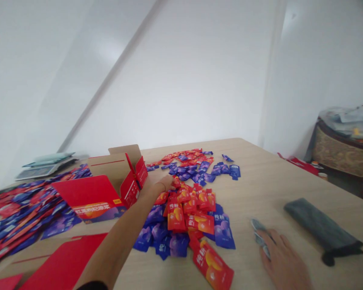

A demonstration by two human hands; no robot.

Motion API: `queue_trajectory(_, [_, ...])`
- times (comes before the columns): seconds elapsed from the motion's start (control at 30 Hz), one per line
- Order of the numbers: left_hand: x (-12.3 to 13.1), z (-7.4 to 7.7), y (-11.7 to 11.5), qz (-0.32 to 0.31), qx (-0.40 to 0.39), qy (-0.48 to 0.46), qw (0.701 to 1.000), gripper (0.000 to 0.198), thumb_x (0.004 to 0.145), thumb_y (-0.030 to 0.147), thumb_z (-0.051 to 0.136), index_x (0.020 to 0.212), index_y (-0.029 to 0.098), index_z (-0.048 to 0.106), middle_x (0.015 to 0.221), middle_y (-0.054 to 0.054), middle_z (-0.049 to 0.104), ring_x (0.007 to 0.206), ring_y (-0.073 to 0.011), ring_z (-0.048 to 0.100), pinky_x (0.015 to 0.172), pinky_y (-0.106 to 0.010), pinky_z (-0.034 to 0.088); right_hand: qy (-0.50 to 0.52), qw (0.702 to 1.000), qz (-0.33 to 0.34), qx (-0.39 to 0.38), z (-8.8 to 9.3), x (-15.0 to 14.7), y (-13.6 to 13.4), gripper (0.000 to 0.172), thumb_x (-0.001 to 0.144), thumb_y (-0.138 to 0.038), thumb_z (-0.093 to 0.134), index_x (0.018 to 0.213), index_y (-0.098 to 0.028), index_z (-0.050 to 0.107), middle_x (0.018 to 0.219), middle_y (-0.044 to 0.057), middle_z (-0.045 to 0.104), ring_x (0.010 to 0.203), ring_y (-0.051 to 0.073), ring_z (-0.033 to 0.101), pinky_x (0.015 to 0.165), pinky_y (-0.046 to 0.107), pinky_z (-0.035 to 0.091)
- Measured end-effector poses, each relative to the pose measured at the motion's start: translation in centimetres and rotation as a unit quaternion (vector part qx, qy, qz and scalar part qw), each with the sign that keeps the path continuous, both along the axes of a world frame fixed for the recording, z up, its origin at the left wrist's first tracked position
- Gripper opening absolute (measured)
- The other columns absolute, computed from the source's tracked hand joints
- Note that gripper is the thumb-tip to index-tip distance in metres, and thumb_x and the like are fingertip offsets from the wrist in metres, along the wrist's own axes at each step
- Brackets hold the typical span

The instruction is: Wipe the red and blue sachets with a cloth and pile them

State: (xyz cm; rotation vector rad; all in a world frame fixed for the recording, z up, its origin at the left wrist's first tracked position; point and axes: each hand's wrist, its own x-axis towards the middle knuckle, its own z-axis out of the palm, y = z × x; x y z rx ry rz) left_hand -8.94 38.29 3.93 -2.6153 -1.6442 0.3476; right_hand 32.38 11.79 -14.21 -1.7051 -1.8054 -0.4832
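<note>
Left hand (168,182), grip too hidden to tell, touches red packets (190,205), likely light, soft and slippery, best pinched flat, while half-curled right hand (282,255) holds something grey (256,226).

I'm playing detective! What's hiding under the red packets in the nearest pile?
Purple packets poke out from under the red packets, at the left and right sides. Beneath the pile's middle, the red ones cover everything, so what's there can't be seen.

Head view, from above the near side of the table (251,197)
The camera looks forward and down across it, close over the near part, toward the white wall (199,80) beyond.
</note>
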Motion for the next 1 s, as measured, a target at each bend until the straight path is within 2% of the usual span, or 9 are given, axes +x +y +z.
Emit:
queue_trajectory(0.1, [0.0, -0.9, 0.1, -0.033, 0.009, 0.010, 0.999, 0.031, 0.103, 0.037, 0.067, 0.126, 0.016, 0.066, 0.125, -0.009, 0.068, 0.106, -0.0229, 0.069, 0.092, -0.044, 0.061, 0.013, 1.000, -0.003, -0.009, 0.0, 0.0, -0.1, 0.038, 0.090, -0.030, 0.047, 0.122, -0.027, 0.068, 0.122, 0.010, 0.072, 0.107, 0.032, 0.065, 0.092, 0.047, 0.052])
queue_trajectory(0.17, [0.2, -0.5, 0.1, -0.046, 0.030, 0.009, 0.998, 0.028, 0.102, 0.036, 0.068, 0.121, 0.014, 0.068, 0.119, -0.010, 0.070, 0.103, -0.0229, 0.070, 0.092, -0.044, 0.060, 0.014, 1.000, -0.002, -0.016, 0.1, 0.0, -0.1, 0.037, 0.090, -0.030, 0.048, 0.121, -0.028, 0.067, 0.121, 0.009, 0.072, 0.106, 0.031, 0.065, 0.090, 0.046, 0.052])
queue_trajectory(0.37, [0.0, 4.4, -1.2, -0.056, 0.112, -0.004, 0.992, 0.016, 0.103, 0.020, 0.060, 0.109, 0.010, 0.071, 0.101, -0.020, 0.074, 0.104, -0.0304, 0.071, 0.093, -0.043, 0.053, 0.002, 1.000, 0.001, -0.012, 0.4, 0.0, -0.2, 0.034, 0.093, -0.031, 0.046, 0.119, -0.027, 0.068, 0.117, 0.010, 0.071, 0.102, 0.030, 0.064, 0.089, 0.045, 0.051])
queue_trajectory(0.5, [-1.8, 6.6, -5.9, -0.063, 0.141, 0.004, 0.988, 0.026, 0.104, 0.012, 0.049, 0.121, 0.011, 0.069, 0.105, -0.020, 0.075, 0.104, -0.0301, 0.072, 0.094, -0.042, 0.052, 0.003, 1.000, 0.001, -0.011, 0.9, -0.1, -0.2, 0.033, 0.092, -0.028, 0.046, 0.116, -0.026, 0.069, 0.113, 0.010, 0.071, 0.100, 0.030, 0.064, 0.087, 0.044, 0.050])
queue_trajectory(0.6, [-3.6, 5.7, -11.4, -0.069, 0.139, 0.015, 0.988, 0.035, 0.104, 0.010, 0.047, 0.134, 0.016, 0.065, 0.112, -0.017, 0.076, 0.104, -0.0284, 0.074, 0.092, -0.039, 0.054, 0.008, 1.000, 0.000, -0.008, 1.1, -0.2, -0.2, 0.034, 0.091, -0.026, 0.046, 0.115, -0.025, 0.071, 0.113, 0.011, 0.071, 0.100, 0.030, 0.065, 0.083, 0.043, 0.051])
queue_trajectory(0.7, [-5.2, 3.3, -16.6, -0.063, 0.128, 0.022, 0.990, 0.037, 0.105, 0.013, 0.049, 0.137, 0.021, 0.066, 0.119, -0.014, 0.077, 0.107, -0.0271, 0.075, 0.090, -0.036, 0.057, 0.005, 1.000, 0.002, -0.008, 1.2, -0.2, -0.2, 0.036, 0.091, -0.024, 0.046, 0.115, -0.023, 0.072, 0.112, 0.012, 0.071, 0.099, 0.029, 0.066, 0.082, 0.042, 0.052])
queue_trajectory(0.8, [-6.5, 1.3, -20.1, -0.042, 0.124, 0.020, 0.991, 0.034, 0.105, 0.016, 0.052, 0.133, 0.023, 0.069, 0.120, -0.011, 0.078, 0.108, -0.0260, 0.076, 0.089, -0.033, 0.059, -0.010, 1.000, 0.002, -0.009, 1.3, -0.2, -0.2, 0.037, 0.092, -0.023, 0.046, 0.117, -0.021, 0.072, 0.113, 0.012, 0.071, 0.099, 0.029, 0.066, 0.084, 0.041, 0.052])
queue_trajectory(0.9, [-7.8, 1.3, -21.8, -0.031, 0.109, -0.033, 0.993, 0.037, 0.103, 0.023, 0.057, 0.138, 0.030, 0.066, 0.132, -0.007, 0.075, 0.118, -0.0250, 0.072, 0.095, -0.031, 0.057, -0.023, 1.000, -0.005, -0.016, 1.4, -0.1, -0.2, 0.036, 0.093, -0.022, 0.046, 0.119, -0.021, 0.072, 0.114, 0.011, 0.071, 0.101, 0.028, 0.066, 0.085, 0.040, 0.052])
queue_trajectory(1.0, [-8.7, 2.6, -23.0, -0.011, 0.097, -0.116, 0.988, 0.047, 0.104, 0.036, 0.058, 0.150, 0.033, 0.056, 0.139, -0.007, 0.071, 0.122, -0.0289, 0.071, 0.095, -0.035, 0.058, -0.025, 0.999, -0.005, -0.027, 1.4, -0.1, -0.1, 0.035, 0.095, -0.023, 0.046, 0.119, -0.021, 0.072, 0.115, 0.011, 0.071, 0.102, 0.027, 0.065, 0.084, 0.038, 0.051])
